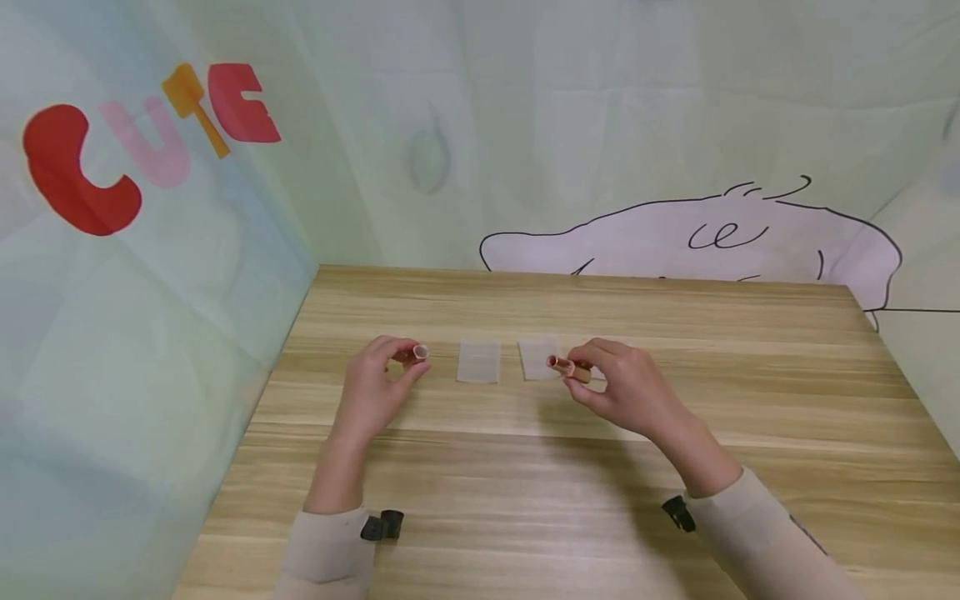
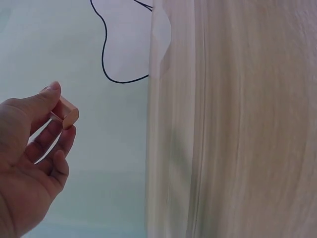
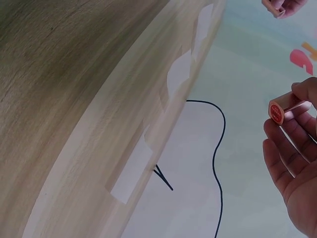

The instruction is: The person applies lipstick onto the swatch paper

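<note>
My left hand [image 1: 372, 390] pinches a small rose-gold lipstick cap [image 1: 421, 352] between thumb and fingers, its hollow end facing up in the head view. The left wrist view shows the closed end of that cap [image 2: 71, 117], flat and faceted. In my right hand [image 1: 632, 385] is the rose-gold lipstick [image 1: 579, 372], gripped by its base with the narrower inner tube pointing up and left. A round red label marks the bottom of the lipstick [image 3: 277, 113] in the right wrist view. Both hands are held apart above the table.
Between the hands, two pale thin square sheets [image 1: 478, 362] [image 1: 534, 358] lie on the wood-grain table [image 1: 480, 500]. A third pale sheet [image 3: 132, 171] shows in the right wrist view. Behind stands a printed cloth backdrop [image 1: 600, 125] with coloured letters at the left.
</note>
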The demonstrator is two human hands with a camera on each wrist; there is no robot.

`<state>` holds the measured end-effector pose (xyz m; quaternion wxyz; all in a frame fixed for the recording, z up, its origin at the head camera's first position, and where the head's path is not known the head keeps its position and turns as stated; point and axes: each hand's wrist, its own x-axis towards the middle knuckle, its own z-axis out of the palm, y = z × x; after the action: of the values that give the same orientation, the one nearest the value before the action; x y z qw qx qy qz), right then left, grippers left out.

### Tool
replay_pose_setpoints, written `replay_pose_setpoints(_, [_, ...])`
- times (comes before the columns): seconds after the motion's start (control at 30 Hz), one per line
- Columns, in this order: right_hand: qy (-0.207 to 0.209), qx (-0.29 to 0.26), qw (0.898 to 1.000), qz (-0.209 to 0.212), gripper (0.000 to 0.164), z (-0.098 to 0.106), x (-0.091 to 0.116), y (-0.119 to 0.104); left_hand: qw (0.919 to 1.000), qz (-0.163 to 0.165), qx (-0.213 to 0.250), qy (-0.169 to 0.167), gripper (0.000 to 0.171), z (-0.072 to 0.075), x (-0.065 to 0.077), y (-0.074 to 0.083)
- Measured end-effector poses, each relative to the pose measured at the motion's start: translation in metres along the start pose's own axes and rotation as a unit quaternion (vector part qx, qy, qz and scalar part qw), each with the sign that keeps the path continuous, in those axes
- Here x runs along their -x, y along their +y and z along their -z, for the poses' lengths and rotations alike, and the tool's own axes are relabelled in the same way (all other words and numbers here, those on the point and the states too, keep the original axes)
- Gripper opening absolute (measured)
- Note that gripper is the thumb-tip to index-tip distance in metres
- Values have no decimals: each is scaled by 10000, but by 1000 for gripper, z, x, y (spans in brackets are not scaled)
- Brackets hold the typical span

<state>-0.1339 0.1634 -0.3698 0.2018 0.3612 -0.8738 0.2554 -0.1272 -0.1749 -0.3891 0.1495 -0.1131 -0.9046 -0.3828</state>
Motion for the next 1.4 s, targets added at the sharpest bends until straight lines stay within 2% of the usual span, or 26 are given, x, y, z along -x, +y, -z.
replay_pose_setpoints(0.63, [-21, -25, 10000, 7, 12, 0, 0, -3, 9998, 204, 62, 30, 18, -1, 3, -22])
replay_pose_setpoints(0.93, [-87, -34, 9999, -39, 13, 0, 0, -5, 9978, 661, 13, -100, 18, -4, 5, -33])
replay_pose_setpoints(1.13, [-96, -26, 9999, -69, 13, -1, 1, -4, 9978, 651, 95, -112, 21, -6, 5, -39])
replay_pose_setpoints(1.4, [-134, -12, 9999, -82, 15, -2, 1, -4, 9964, 816, 159, -173, 23, -6, 5, -48])
